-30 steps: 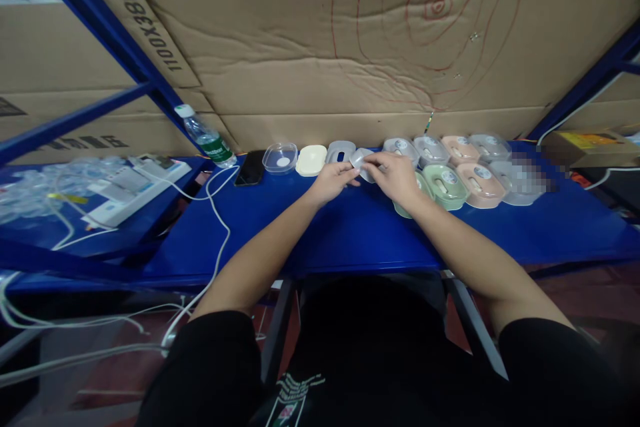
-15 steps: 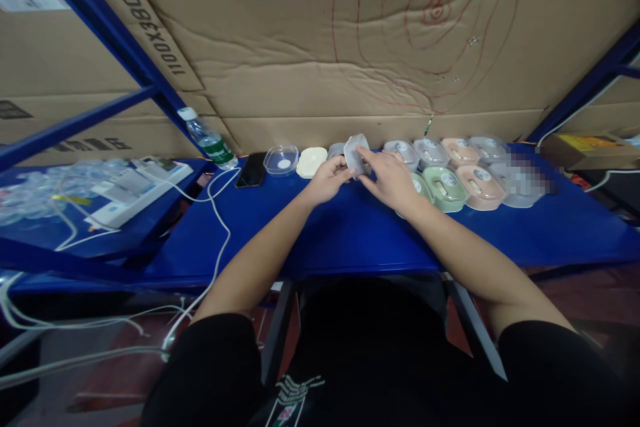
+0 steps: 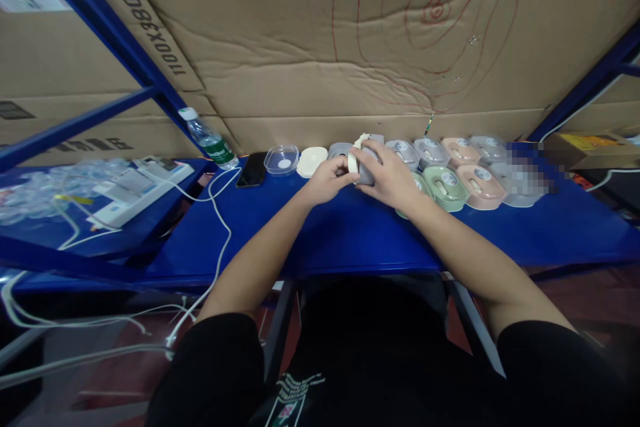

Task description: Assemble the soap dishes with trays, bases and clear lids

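Both of my hands are closed on a small plastic box (image 3: 367,175), which is tilted up on its side above the table. A cream rim or face shows toward the left and a grey, see-through part toward the right. My left hand (image 3: 327,179) pinches the cream side. My right hand (image 3: 393,177) wraps over the top and the grey side, hiding much of it. Just left of them lie a cream flat piece (image 3: 313,163) and a clear shallow tub (image 3: 281,161) with a white round label. Another greyish clear piece (image 3: 340,149) sits behind my left hand.
On the right stand two rows of lidded boxes, among them a green box (image 3: 445,189) and a pink box (image 3: 481,187). A phone (image 3: 251,170), a water bottle (image 3: 210,140) and a white cable (image 3: 229,233) are at the left. A cardboard wall (image 3: 280,47) closes off the back.
The box between my hands has turned: a grey face showed before, and now the cream side shows at its left. My right fingers have shifted over its top.
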The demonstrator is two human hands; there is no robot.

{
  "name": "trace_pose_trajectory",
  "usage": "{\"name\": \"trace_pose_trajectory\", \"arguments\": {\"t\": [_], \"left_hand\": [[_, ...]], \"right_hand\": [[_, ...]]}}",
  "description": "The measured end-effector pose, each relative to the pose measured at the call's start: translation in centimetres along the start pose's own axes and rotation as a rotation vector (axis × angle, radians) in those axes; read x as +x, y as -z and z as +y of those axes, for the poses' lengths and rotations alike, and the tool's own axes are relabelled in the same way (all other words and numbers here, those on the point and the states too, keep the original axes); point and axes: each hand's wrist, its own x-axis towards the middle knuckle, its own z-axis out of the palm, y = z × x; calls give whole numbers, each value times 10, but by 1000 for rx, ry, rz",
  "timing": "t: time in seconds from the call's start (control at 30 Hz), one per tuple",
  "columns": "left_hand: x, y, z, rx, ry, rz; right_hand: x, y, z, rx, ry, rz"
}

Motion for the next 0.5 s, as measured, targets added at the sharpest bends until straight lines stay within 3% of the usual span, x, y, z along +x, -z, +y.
{"name": "trace_pose_trajectory", "arguments": {"t": [0.13, 0.23, 0.37, 0.5], "left_hand": [[-1, 34, 3, 186, -35, 178], [-8, 65, 7, 619, -22, 326], [-17, 91, 8, 1079, 156, 206], [-18, 90, 6, 1250, 310, 35]], "right_hand": [[-1, 5, 8, 19, -97, 112], [-1, 6, 17, 40, -172, 182], [-1, 5, 21, 70, -227, 224], [0, 3, 18, 94, -295, 205]]}}
